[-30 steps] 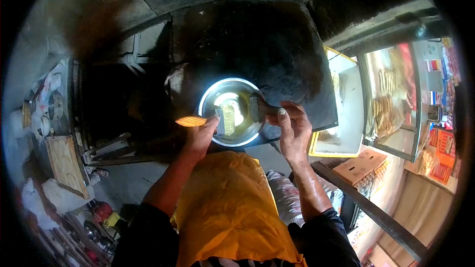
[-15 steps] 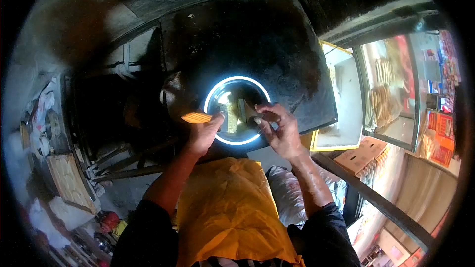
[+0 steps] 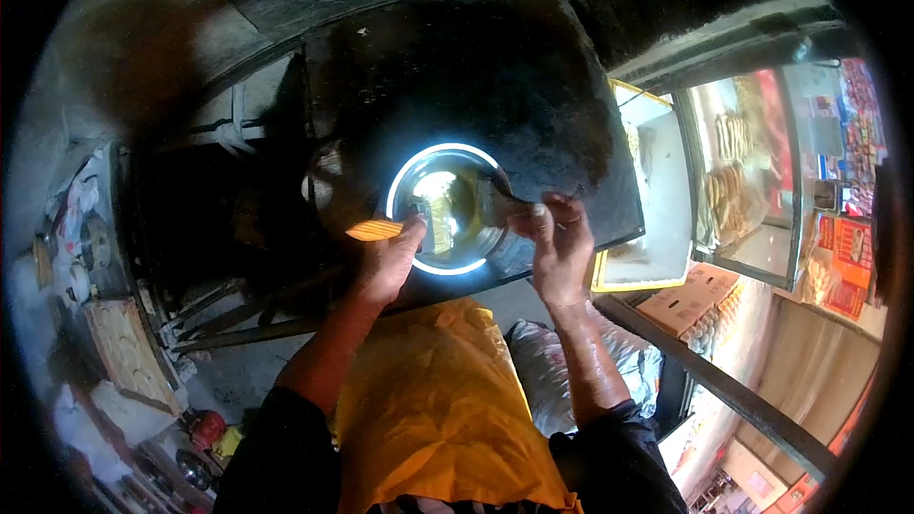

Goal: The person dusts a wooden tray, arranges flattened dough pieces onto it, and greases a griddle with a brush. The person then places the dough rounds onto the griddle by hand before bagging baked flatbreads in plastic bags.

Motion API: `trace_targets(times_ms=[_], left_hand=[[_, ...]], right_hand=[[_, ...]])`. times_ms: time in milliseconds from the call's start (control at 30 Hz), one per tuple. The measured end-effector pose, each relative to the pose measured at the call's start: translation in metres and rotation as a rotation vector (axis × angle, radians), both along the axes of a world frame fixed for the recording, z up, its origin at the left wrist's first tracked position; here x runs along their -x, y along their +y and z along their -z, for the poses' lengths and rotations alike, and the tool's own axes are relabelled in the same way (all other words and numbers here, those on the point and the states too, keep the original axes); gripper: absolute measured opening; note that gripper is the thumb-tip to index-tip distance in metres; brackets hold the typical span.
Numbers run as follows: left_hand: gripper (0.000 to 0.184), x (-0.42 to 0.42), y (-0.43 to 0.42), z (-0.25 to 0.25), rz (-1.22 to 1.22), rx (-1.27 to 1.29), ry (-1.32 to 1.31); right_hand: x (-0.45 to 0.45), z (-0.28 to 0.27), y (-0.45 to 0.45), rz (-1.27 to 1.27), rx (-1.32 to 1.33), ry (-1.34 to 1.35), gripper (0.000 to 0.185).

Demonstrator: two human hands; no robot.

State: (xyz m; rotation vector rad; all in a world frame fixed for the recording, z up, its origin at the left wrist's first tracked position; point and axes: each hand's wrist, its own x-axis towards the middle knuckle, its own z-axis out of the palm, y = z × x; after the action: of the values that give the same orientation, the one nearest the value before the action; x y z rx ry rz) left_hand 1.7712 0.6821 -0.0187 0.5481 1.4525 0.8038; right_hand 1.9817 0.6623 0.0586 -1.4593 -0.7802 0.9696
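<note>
A round metal bowl (image 3: 451, 272) with a brightly shining rim stands on the dark surface, with yellowish, reflective liquid inside. At its left side my left hand (image 3: 386, 266) is closed around a tool with an orange-striped wooden handle (image 3: 374, 229); the tool's grey end reaches over the bowl, partly hidden by the thumb. My right hand (image 3: 560, 246), just beyond the right rim, grips the narrow handle of a dark flat brush (image 3: 491, 202). The brush's wide head points left and overlaps the bowl's right side. Its bristles are hard to make out.
A dark slab (image 3: 457, 67) extends behind the bowl. To the right are a white yellow-edged box (image 3: 652, 257), stacked flat breads (image 3: 728, 190) behind glass and a cardboard box (image 3: 690, 297). Several sacks (image 3: 547, 357) lie below, beside my orange apron (image 3: 433, 409).
My right hand has moved right, and the brush has shifted from over the bowl's middle to its right rim. My left hand keeps its hold with little movement.
</note>
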Motion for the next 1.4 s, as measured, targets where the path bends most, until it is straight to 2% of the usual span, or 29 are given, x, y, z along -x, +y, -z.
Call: trace_targets(times_ms=[67, 133, 267, 333, 367, 400, 467, 533, 567, 600, 667, 733, 767, 833, 867, 933, 967, 1033, 1067, 1100, 1133, 1200, 1233, 1267, 1300, 1333, 1367, 1400], left_hand=[[0.026, -0.004, -0.002, 0.001, 0.054, -0.009, 0.034], [0.027, -0.006, -0.002, -0.003, 0.109, -0.021, 0.073], [0.028, -0.001, 0.002, -0.008, 0.134, 0.011, 0.078], [0.03, 0.003, 0.003, -0.002, 0.149, 0.008, 0.06], [0.03, 0.004, 0.005, 0.002, 0.071, -0.033, 0.028], [0.031, 0.007, 0.007, 0.003, -0.006, -0.073, -0.003], [0.033, 0.023, 0.009, 0.007, -0.051, -0.128, -0.073], [0.032, 0.035, 0.018, -0.024, -0.086, -0.086, 0.018], [0.038, 0.058, 0.018, -0.03, 0.132, -0.172, 0.168], [0.047, 0.059, 0.023, -0.055, 0.09, -0.105, 0.199], [0.05, 0.09, 0.019, -0.053, 0.06, -0.074, 0.272], [0.051, 0.118, 0.017, -0.046, -0.038, -0.013, 0.22], [0.053, 0.131, 0.015, -0.042, -0.131, 0.039, 0.161], [0.056, 0.161, 0.006, -0.028, -0.134, 0.009, 0.177], [0.061, 0.162, 0.009, -0.032, -0.211, -0.012, 0.111], [0.067, 0.169, 0.013, -0.036, -0.292, -0.033, 0.044], [0.061, 0.181, 0.011, -0.034, -0.337, 0.02, 0.074], [0.055, 0.217, -0.007, -0.012, -0.394, 0.08, 0.1], [0.062, 0.246, -0.027, 0.017, -0.165, -0.047, 0.311], [0.065, 0.256, -0.033, 0.024, -0.051, -0.104, 0.415], [0.069, 0.266, -0.039, 0.03, 0.052, -0.165, 0.524], [0.063, 0.263, -0.032, 0.008, 0.081, -0.098, 0.557], [0.061, 0.259, -0.026, -0.005, 0.091, -0.076, 0.568], [0.059, 0.247, -0.012, -0.022, -0.193, 0.063, 0.327], [0.058, 0.241, -0.005, -0.03, -0.469, 0.202, 0.078], [0.058, 0.245, -0.008, -0.024, -0.468, 0.202, 0.081], [0.058, 0.253, -0.011, -0.013, -0.454, 0.189, 0.093], [0.059, 0.257, -0.012, -0.007, -0.438, 0.176, 0.105]], right_hand=[[0.004, 0.017, -0.006, -0.052, 0.013, -0.105, 0.021], [0.008, 0.021, -0.005, -0.014, 0.049, 0.004, 0.022], [-0.007, 0.019, 0.0, 0.163, 0.164, 0.414, 0.02], [-0.027, 0.03, 0.002, 0.034, 0.153, 0.625, 0.018], [-0.031, 0.03, 0.006, 0.143, 0.148, 0.722, 0.016], [-0.035, 0.019, 0.017, 0.203, 0.183, 0.765, 0.015], [-0.054, 0.018, 0.04, 0.128, 0.126, 0.732, 0.019], [-0.082, 0.035, 0.078, 0.178, 0.12, 0.511, 0.022], [-0.107, 0.051, 0.099, 0.134, 0.118, 0.266, 0.025], [-0.128, 0.063, 0.121, 0.087, 0.116, 0.021, 0.028], [-0.139, 0.062, 0.16, -0.007, 0.16, -0.676, 0.032], [-0.121, 0.092, 0.183, -0.065, -0.02, -1.054, 0.039], [-0.095, 0.107, 0.188, -0.099, -0.112, -1.063, 0.043], [-0.013, 0.125, 0.187, -0.325, -0.062, -1.014, 0.041], [0.028, 0.134, 0.187, -0.436, -0.034, -0.983, 0.04], [0.098, 0.096, 0.175, -0.41, -0.184, -0.907, 0.04], [0.091, 0.107, 0.181, -0.495, -0.166, -0.947, 0.037], [0.032, 0.124, 0.207, -0.456, -0.209, -0.794, 0.031], [0.003, 0.132, 0.22, -0.436, -0.233, -0.719, 0.029], [-0.036, 0.138, 0.244, -0.422, -0.288, -0.883, 0.025], [-0.061, 0.107, 0.258, -0.408, 0.053, -0.955, 0.021], [-0.06, 0.086, 0.285, -0.159, 0.073, -1.207, 0.02], [-0.049, 0.097, 0.288, -0.234, 0.007, -1.217, 0.022], [-0.028, 0.111, 0.29, -0.308, -0.058, -1.224, 0.023], [-0.001, 0.12, 0.282, -0.501, -0.204, -1.293, 0.019], [0.038, 0.125, 0.266, -0.692, -0.354, -1.351, 0.02], [0.091, 0.113, 0.251, -0.788, 0.102, -1.388, 0.026], [0.118, 0.084, 0.233, -0.764, -0.122, -1.286, 0.028]])
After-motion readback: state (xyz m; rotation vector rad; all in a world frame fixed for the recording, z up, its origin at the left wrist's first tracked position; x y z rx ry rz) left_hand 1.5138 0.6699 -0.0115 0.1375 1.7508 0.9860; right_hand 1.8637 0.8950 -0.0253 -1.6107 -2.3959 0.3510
